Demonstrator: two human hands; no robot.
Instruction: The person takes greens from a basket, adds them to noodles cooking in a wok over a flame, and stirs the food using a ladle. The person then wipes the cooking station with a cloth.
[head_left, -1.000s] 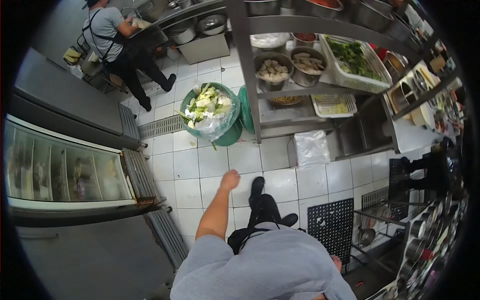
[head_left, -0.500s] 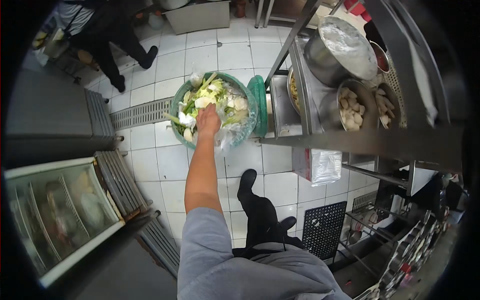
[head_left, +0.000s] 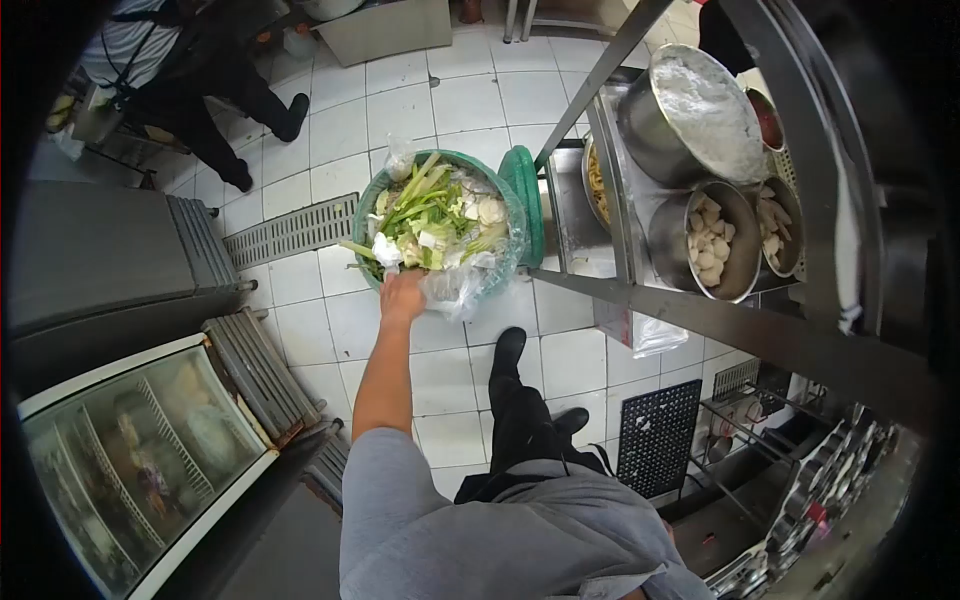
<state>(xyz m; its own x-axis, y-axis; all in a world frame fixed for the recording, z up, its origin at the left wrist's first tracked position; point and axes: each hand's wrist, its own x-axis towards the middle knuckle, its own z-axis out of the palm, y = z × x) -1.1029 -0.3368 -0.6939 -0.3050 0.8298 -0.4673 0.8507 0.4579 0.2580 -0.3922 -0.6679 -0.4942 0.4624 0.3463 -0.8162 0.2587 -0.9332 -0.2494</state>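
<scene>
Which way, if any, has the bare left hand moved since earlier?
Yes: against the round green bin, the left hand went over the vegetable scraps, then back to the bin's near rim.

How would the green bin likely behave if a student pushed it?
The green bin probably has some weight, being heaped with vegetable scraps. A shove might shed the stalk that juts past the rim. The thin, crinkled plastic draped over its near edge looks floppy and would likely just flutter or crumple.
</scene>
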